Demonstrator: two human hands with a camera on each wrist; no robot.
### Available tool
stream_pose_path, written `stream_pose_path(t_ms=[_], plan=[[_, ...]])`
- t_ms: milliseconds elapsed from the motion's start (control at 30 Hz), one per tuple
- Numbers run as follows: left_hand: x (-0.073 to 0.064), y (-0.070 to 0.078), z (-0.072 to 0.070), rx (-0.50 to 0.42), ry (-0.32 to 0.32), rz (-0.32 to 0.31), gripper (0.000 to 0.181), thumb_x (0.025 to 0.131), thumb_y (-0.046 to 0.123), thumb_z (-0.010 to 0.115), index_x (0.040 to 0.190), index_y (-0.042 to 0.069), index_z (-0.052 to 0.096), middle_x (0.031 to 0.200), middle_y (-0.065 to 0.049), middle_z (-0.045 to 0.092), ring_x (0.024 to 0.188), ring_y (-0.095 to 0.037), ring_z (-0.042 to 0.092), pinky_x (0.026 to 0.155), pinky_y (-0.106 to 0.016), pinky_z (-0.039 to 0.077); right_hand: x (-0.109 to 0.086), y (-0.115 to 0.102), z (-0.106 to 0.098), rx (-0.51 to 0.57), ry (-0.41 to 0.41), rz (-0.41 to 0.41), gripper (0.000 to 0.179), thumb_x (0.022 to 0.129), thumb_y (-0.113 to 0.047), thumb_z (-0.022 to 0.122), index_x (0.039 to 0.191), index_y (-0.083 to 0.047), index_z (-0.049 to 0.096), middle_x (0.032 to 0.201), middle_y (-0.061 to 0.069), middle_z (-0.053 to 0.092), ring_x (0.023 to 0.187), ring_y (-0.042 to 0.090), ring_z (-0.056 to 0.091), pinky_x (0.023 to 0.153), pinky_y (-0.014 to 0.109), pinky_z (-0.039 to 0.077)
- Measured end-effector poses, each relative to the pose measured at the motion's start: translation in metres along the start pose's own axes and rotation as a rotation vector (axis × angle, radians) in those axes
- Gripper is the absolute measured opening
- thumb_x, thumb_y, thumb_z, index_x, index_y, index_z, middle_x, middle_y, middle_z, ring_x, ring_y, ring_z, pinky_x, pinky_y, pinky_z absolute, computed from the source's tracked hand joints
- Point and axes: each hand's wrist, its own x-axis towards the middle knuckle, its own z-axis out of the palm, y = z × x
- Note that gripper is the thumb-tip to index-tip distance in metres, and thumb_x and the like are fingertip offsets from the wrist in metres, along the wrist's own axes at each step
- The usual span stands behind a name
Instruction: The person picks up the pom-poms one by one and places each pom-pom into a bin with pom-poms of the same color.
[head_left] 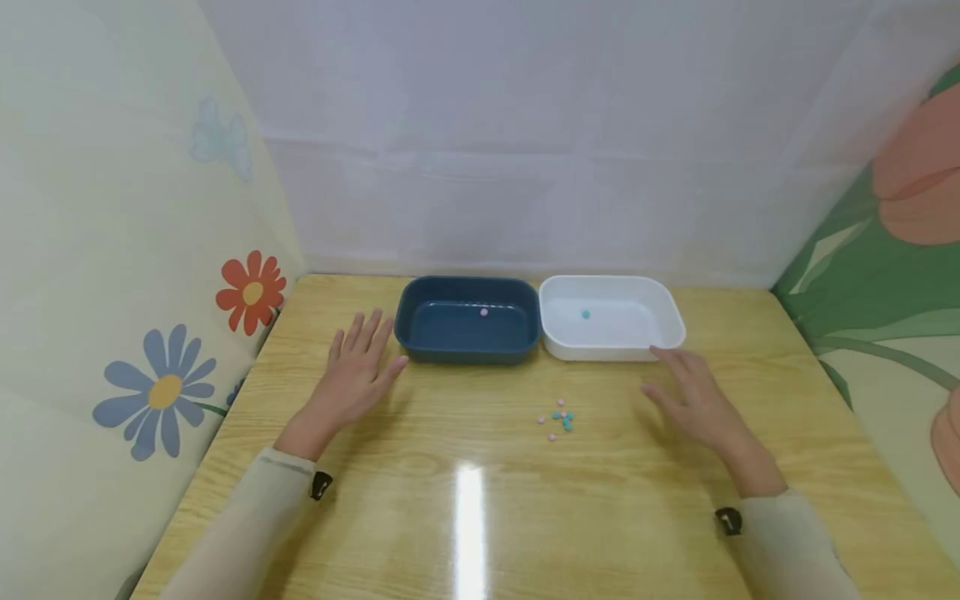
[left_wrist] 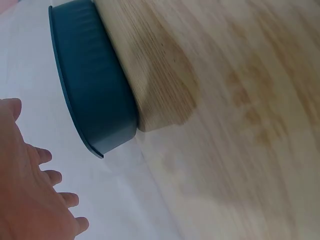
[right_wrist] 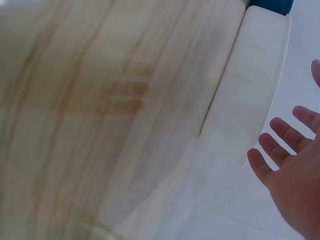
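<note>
In the head view my left hand [head_left: 354,377] hovers with fingers spread, just left of a dark blue tray [head_left: 468,355]. My right hand [head_left: 699,400] has its fingers extended near the front right corner of a white tray [head_left: 611,353]; whether it touches the rim I cannot tell. Neither hand holds anything. Several small beads lie on the table in front of the trays, some pink [head_left: 552,437] and some teal [head_left: 567,427]. One pink bead [head_left: 483,312] sits in the blue tray, and one teal bead [head_left: 586,314] in the white one.
The two trays stand side by side at the back of the wooden table [head_left: 390,517], close to a white cloth backdrop [head_left: 480,167]. Flower-printed panels [head_left: 161,392] rise at the left and right. A strip of light reflects off the tabletop.
</note>
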Motion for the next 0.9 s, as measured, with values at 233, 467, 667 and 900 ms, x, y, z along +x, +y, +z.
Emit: stream_pose_path(t_ms=[233, 467, 667, 900], plan=[[0.01, 0.005, 0.005, -0.035, -0.006, 0.01, 0.077, 0.107, 0.058, 0.033, 0.165, 0.011, 0.011, 0.171, -0.01, -0.004, 0.156, -0.035, -0.009, 0.121, -0.063, -0.004, 0.004, -0.004, 0.01, -0.01, 0.005, -0.057, 0.059, 0.098, -0.021, 0.068, 0.146, 0.004, 0.045, 0.142, 0.029, 0.046, 0.131, 0.05, 0.041, 0.108, 0.069, 0.032], [0.018, 0.006, 0.008, -0.036, -0.016, 0.006, 0.077, 0.107, 0.058, 0.03, 0.165, 0.013, 0.009, 0.171, -0.012, -0.003, 0.156, -0.038, -0.008, 0.121, -0.064, -0.004, 0.011, -0.01, 0.017, 0.006, 0.029, -0.134, 0.059, 0.092, -0.014, 0.073, 0.142, 0.005, 0.049, 0.144, 0.03, 0.045, 0.134, 0.049, 0.04, 0.108, 0.069, 0.033], [0.023, 0.006, 0.012, -0.035, -0.021, -0.003, 0.078, 0.106, 0.061, 0.028, 0.165, 0.013, 0.008, 0.171, -0.01, -0.005, 0.156, -0.036, -0.01, 0.121, -0.063, -0.006, 0.015, -0.014, 0.023, 0.01, -0.02, -0.12, 0.06, 0.094, -0.016, 0.072, 0.145, 0.003, 0.048, 0.143, 0.029, 0.048, 0.133, 0.048, 0.042, 0.109, 0.067, 0.034], [0.032, 0.008, 0.014, -0.027, -0.031, -0.012, 0.078, 0.106, 0.062, 0.025, 0.165, 0.013, 0.008, 0.171, -0.01, -0.005, 0.156, -0.037, -0.009, 0.121, -0.062, -0.005, 0.017, -0.019, 0.028, -0.002, -0.094, -0.063, 0.06, 0.098, -0.024, 0.069, 0.148, 0.0, 0.046, 0.134, 0.025, 0.054, 0.125, 0.042, 0.049, 0.106, 0.063, 0.04]])
